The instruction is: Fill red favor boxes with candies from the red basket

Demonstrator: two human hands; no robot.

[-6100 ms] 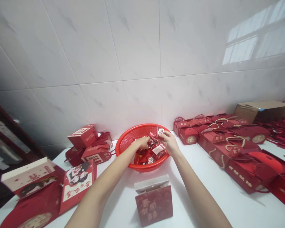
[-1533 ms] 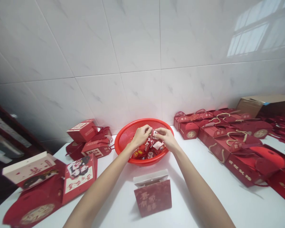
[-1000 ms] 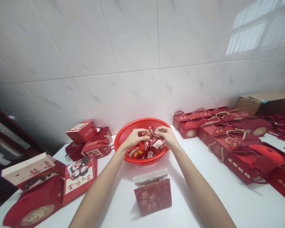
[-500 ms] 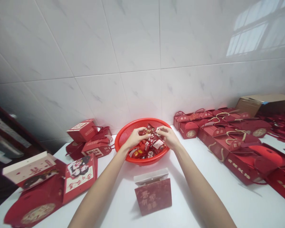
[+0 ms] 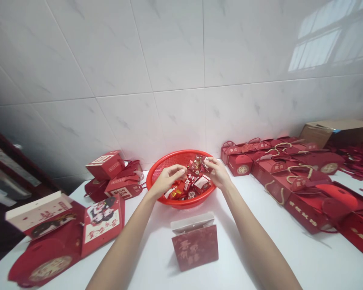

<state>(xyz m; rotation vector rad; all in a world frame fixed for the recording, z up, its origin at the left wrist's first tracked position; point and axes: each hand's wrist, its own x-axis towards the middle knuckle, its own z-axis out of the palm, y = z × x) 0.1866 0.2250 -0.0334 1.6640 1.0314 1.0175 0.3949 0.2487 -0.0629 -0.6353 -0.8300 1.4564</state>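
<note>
A red plastic basket (image 5: pixel 157 177) with mesh sides holds a heap of wrapped candies (image 5: pixel 193 183) in red, gold and white wrappers. My right hand (image 5: pixel 218 175) is over its right side, thumb and fingers pinched on a wrapped candy (image 5: pixel 206 162). Over the left part of the heap is my left hand (image 5: pixel 168 179), thumb and forefinger closed together. Whatever it may have between the fingertips is too small to make out. Between my forearms, in front of the basket, a small dark red gift box (image 5: pixel 196 249) stands upright with its top open.
Stacked red gift boxes (image 5: pixel 121 183) stand left of the basket, with open printed boxes (image 5: pixel 103 225) nearer. Rows of red boxes with rope handles (image 5: pixel 278 173) fill the right. Behind them are a cardboard carton (image 5: pixel 335 131) and red ribbons (image 5: pixel 359 161). A tiled wall (image 5: pixel 181 112) rises behind.
My hands have drawn apart over the basket: the left moved slightly left and down, the right slightly right with a candy in its fingers. The small box stays put.
</note>
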